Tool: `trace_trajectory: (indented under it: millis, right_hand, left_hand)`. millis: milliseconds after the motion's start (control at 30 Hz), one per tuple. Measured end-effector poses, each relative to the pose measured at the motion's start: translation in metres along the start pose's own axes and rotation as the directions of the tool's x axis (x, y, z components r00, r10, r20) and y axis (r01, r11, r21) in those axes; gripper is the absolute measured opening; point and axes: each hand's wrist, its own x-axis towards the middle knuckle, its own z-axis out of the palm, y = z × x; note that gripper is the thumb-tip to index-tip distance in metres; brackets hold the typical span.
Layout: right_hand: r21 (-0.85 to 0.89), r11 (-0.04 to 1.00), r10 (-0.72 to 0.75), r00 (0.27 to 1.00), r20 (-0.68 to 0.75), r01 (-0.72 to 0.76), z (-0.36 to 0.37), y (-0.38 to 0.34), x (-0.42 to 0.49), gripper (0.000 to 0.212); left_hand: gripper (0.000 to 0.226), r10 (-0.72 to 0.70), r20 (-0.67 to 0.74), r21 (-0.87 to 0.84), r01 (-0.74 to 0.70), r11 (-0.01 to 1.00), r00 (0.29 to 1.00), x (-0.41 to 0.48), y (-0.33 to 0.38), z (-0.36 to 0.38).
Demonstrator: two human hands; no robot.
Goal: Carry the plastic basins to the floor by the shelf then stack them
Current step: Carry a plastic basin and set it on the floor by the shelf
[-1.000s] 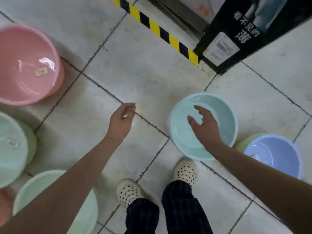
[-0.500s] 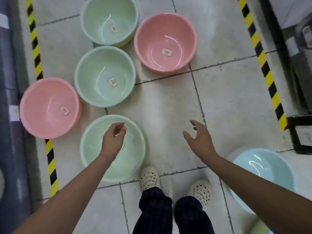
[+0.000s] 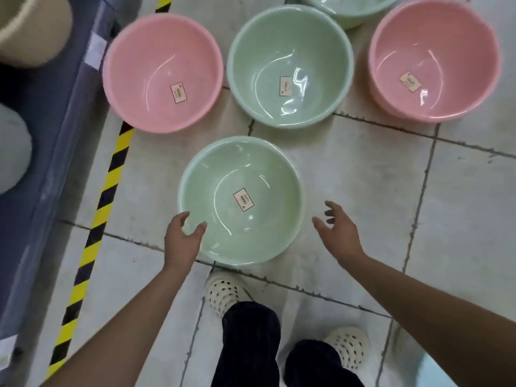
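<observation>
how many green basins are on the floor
3. The nearest green basin lies by the left hand; the second green basin sits behind it, between two pink basins; the third green basin is cut off at the top edge. More may lie outside the frame.

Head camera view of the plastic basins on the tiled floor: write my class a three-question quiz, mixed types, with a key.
1. True or false: the right hand, fingers spread, is clear of the nearest round pale green plastic basin.
2. How many round pink plastic basins are in view? A one, B two, C three.
3. Fill in: the left hand straddles that green basin's near ____.
Key: 1 true; 2 B; 3 rim.
</observation>
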Motion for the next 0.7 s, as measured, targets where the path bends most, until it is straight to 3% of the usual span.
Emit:
trace_trajectory:
  millis: [133, 267, 333, 467, 700]
  right_hand:
    - [-0.021, 0.999, 0.032, 0.999, 0.026, -0.032, 0.043, 0.002, 0.03, 0.064]
    - [-0.045, 0.999, 0.004, 0.998, 0.055, -0.002, 0.078, 0.002, 0.061, 0.062]
    - [-0.05, 0.999, 0.017, 0.999, 0.05, -0.014, 0.089, 0.003, 0.076, 0.066]
    - [-0.117, 0.992, 0.057, 0.998, 0.027, -0.054, 0.098, 0.004, 0.095, 0.071]
    - [-0.085, 0.996, 0.018, 0.998, 0.062, -0.012, 0.08, -0.025, 0.087, 0.069]
  left_hand:
    - [0.078, -0.1, -0.029, -0.03, 0.099, 0.995, 0.995, 0.023, -0.047, 0.005]
    - [0.091, -0.183, 0.076, -0.144, 0.192, 0.971, 0.98, 0.051, -0.085, 0.014]
    - [0.085, -0.203, 0.104, -0.199, 0.22, 0.955, 0.974, 0.065, -0.098, 0.019]
    - [0.054, -0.21, 0.047, -0.126, 0.214, 0.969, 0.977, 0.082, -0.106, 0.033]
    - [0.042, -0.219, 0.021, -0.233, 0.217, 0.948, 0.976, 0.08, -0.083, 0.02]
